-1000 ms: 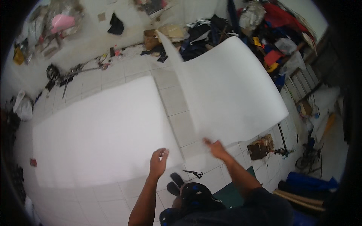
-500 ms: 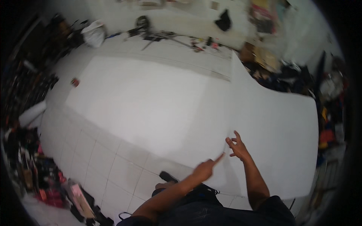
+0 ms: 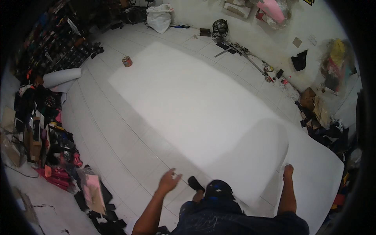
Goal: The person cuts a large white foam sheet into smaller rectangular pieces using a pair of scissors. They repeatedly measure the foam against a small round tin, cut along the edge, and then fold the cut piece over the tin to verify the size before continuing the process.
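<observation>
A long white sheet lies flat across the floor before me. At its right end a second white piece or raised flap of sheet curves away; whether the two are joined further back I cannot tell. My right hand is closed on the near edge of that right-hand piece, and a strip of floor shows between it and the flat sheet. Off to the left my left hand is held over the tiles with its fingers apart, holding nothing. My foot in a dark shoe stands beside the sheet's near edge.
Light floor tiles surround the sheet. A small reddish tin stands off its far left corner. A white roll and heaped goods line the left side. Along the wall are a fan, metal strips and a white sack.
My hands, close together at the sheet's edge before, are now apart: the left has swung left, the right has closed on the edge. A floor gap has opened there, and my view has turned left.
</observation>
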Demonstrator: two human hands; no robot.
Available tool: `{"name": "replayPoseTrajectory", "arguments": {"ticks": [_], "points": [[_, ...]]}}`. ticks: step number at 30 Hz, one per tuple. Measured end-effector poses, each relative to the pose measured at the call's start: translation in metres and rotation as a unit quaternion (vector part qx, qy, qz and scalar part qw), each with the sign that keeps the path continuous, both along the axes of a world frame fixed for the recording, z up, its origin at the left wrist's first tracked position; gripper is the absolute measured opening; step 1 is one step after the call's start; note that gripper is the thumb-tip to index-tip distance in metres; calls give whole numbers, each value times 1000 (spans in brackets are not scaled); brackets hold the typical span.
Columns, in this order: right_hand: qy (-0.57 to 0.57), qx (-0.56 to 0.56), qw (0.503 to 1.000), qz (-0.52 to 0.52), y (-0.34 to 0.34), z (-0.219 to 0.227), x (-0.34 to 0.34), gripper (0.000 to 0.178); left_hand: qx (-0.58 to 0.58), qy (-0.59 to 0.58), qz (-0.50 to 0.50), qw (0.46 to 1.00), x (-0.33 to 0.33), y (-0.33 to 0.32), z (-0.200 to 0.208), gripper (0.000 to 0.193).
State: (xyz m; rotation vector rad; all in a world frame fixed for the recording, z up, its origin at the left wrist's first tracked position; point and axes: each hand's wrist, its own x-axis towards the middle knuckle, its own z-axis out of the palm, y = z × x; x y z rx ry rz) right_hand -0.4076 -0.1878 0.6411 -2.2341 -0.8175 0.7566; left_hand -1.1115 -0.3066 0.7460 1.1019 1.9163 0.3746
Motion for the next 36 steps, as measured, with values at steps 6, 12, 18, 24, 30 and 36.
{"name": "replayPoseTrajectory", "arguments": {"ticks": [6,12,18,24,30,36], "points": [[-130,58,990,-13,132,11,-50,40,156,-163,261,939,-232,94,37,51],[-73,58,994,-50,250,27,-225,38,37,253,220,941,-471,17,-61,33],[-183,79,980,21,404,34,-365,39,-243,210,121,939,-520,-136,-89,25],[-96,80,992,26,497,13,-604,40,-275,147,336,889,-619,-83,-75,24],[-116,88,989,4,584,30,-756,44,-170,182,399,883,-825,-8,-80,25],[-22,-22,999,31,641,-8,-974,42,71,333,358,869,-1191,150,-5,25]]}}
